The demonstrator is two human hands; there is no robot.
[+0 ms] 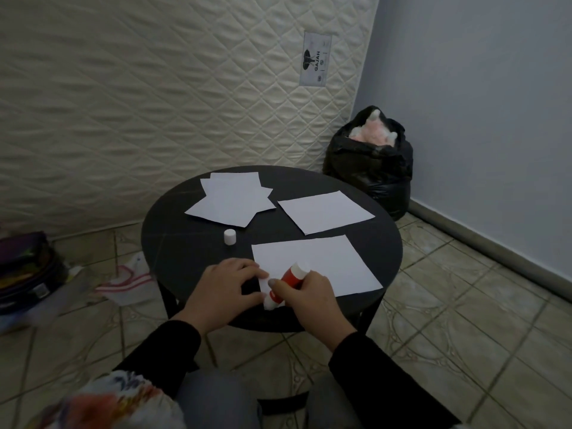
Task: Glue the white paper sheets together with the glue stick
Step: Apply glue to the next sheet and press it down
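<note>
Gluing underway: right hand (312, 294) grips the red-and-white glue stick (286, 284) at the flat white paper sheet's (322, 264) 7 o'clock corner, left hand's (226, 286) straight fingers (252, 269) pressing it; next, likely strokes toward 1 o'clock.

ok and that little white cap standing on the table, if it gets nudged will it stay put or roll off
The white cap stands upright on its flat end, so a light nudge would probably only slide it. It looks small and light, so a firmer knock could tip it. Once on its round side it may roll across the smooth round table.
</note>
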